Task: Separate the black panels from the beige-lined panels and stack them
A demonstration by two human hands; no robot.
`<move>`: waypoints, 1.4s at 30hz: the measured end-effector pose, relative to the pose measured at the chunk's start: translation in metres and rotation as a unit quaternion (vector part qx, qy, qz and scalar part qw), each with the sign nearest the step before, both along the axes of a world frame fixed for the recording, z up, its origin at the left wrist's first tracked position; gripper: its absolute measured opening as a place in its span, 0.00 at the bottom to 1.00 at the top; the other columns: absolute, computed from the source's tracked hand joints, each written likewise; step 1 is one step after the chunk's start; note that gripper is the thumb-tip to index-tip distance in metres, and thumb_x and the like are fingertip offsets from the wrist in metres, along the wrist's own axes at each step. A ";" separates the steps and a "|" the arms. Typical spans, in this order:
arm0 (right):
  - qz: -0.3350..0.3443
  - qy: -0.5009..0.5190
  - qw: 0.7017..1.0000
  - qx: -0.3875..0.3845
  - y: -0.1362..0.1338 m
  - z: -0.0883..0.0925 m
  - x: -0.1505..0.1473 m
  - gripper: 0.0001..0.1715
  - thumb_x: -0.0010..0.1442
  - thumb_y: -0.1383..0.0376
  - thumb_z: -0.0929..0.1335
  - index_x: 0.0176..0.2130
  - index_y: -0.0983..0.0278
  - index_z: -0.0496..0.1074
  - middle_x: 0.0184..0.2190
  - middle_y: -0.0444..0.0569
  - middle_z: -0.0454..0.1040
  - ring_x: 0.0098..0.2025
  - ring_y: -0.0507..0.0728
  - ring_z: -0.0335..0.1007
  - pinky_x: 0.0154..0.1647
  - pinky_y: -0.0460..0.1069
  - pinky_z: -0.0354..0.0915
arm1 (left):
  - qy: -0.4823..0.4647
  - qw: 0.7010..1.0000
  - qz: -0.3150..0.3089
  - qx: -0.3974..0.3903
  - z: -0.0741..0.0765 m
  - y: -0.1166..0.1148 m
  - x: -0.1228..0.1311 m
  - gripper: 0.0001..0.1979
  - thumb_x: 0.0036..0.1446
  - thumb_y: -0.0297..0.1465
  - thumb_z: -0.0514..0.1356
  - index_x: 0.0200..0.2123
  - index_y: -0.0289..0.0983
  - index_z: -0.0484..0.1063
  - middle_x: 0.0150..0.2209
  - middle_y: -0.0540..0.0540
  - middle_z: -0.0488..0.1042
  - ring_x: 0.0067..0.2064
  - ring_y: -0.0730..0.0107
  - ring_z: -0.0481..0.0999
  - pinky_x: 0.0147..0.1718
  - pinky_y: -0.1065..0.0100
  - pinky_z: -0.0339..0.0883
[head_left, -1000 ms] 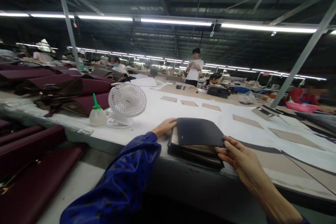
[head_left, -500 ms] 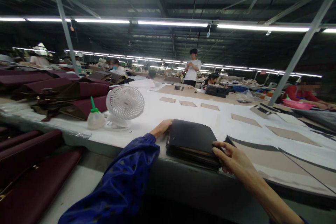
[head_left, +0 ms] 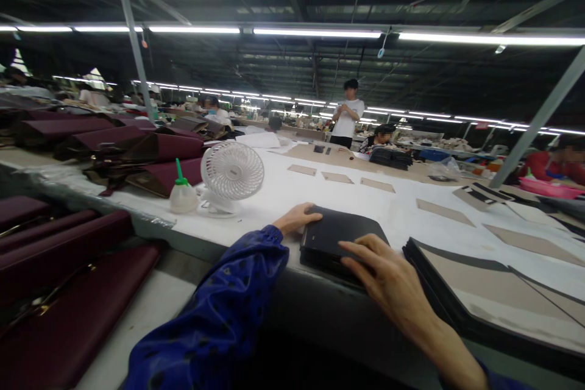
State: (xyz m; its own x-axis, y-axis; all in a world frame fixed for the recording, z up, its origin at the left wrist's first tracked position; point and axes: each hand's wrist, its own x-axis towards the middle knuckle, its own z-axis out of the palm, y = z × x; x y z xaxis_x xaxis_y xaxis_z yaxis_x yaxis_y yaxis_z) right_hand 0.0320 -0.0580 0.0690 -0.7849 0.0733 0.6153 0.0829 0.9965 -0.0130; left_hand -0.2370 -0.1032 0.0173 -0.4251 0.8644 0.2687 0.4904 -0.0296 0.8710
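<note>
A stack of black panels point(head_left: 347, 225) with a smooth, curved far edge lies at the table's front edge. My left hand point(head_left: 297, 219) grips its left far corner, thumb on top and the other fingers mostly hidden behind the side. Over the near edge, my right hand point(head_left: 388, 274) is bent, index fingertip on the top panel and thumb at the front edge. It covers the stack's right front corner. Just right of it lies a pile of larger beige panels with black borders point(head_left: 475, 280).
A white fan point(head_left: 233, 170) and a green-tipped bottle point(head_left: 183, 195) stand left. Maroon bags point(head_left: 164, 155) pile up beyond them, with more maroon pieces point(head_left: 91, 317) below left. Flat beige pieces point(head_left: 443, 211) lie across the white tabletop. A person point(head_left: 348, 116) stands behind the table.
My right hand has moved left from the stack's right corner onto its near edge. My left hand stays at the left corner, its thumb now on top. The view has shifted slightly.
</note>
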 end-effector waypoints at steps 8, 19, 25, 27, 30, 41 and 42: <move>0.058 0.044 0.997 0.035 -0.021 -0.019 -0.050 0.10 0.63 0.67 0.66 0.43 0.63 0.75 0.35 0.51 0.71 0.37 0.58 0.66 0.36 0.52 0.65 | 0.017 1.000 0.024 -0.002 0.001 0.002 0.001 0.33 0.50 0.40 0.62 0.56 0.29 0.64 0.59 0.34 0.65 0.60 0.50 0.64 0.59 0.57 0.55; 0.168 0.183 0.967 0.063 -0.024 -0.036 -0.053 0.07 0.64 0.73 0.63 0.35 0.66 0.69 0.32 0.51 0.70 0.32 0.55 0.65 0.32 0.49 0.62 | 0.026 0.999 0.021 -0.017 0.001 0.001 -0.001 0.35 0.49 0.42 0.61 0.57 0.28 0.64 0.60 0.34 0.64 0.60 0.53 0.64 0.60 0.61 0.54; 0.216 0.162 0.955 -0.124 -0.020 -0.032 0.012 0.08 0.66 0.71 0.59 0.36 0.61 0.64 0.33 0.46 0.70 0.34 0.52 0.70 0.34 0.45 0.66 | 0.019 0.999 0.029 -0.016 -0.001 0.002 0.000 0.36 0.50 0.43 0.60 0.58 0.27 0.63 0.59 0.34 0.65 0.57 0.54 0.67 0.57 0.62 0.58; 0.157 0.164 0.966 -0.125 -0.004 -0.028 0.048 0.11 0.67 0.67 0.57 0.38 0.59 0.66 0.32 0.45 0.73 0.35 0.52 0.72 0.37 0.45 0.67 | 0.011 0.999 0.028 -0.011 -0.001 0.001 0.001 0.36 0.50 0.44 0.60 0.58 0.28 0.63 0.59 0.34 0.65 0.57 0.53 0.68 0.57 0.61 0.59; -0.025 0.186 0.977 -0.102 0.031 -0.019 0.101 0.17 0.69 0.64 0.54 0.48 0.58 0.66 0.33 0.45 0.76 0.37 0.54 0.74 0.39 0.48 0.68 | 0.007 1.000 0.020 -0.001 -0.003 0.002 0.000 0.37 0.49 0.46 0.61 0.58 0.29 0.64 0.61 0.33 0.62 0.60 0.50 0.64 0.59 0.58 0.55; -0.215 -0.078 0.968 -0.105 0.104 -0.017 0.146 0.44 0.53 0.56 0.69 0.64 0.62 0.54 0.51 0.54 0.74 0.52 0.65 0.69 0.51 0.59 0.66 | 0.018 1.000 0.016 0.008 -0.012 0.008 -0.015 0.38 0.48 0.50 0.61 0.57 0.32 0.65 0.60 0.34 0.64 0.60 0.50 0.64 0.61 0.55 0.53; -0.212 -0.083 0.968 -0.105 0.101 -0.016 0.146 0.42 0.54 0.56 0.69 0.64 0.61 0.55 0.50 0.53 0.74 0.52 0.64 0.70 0.50 0.58 0.67 | 0.021 1.000 0.017 0.007 -0.012 0.008 -0.014 0.38 0.48 0.50 0.61 0.57 0.31 0.66 0.60 0.35 0.64 0.60 0.50 0.64 0.61 0.55 0.53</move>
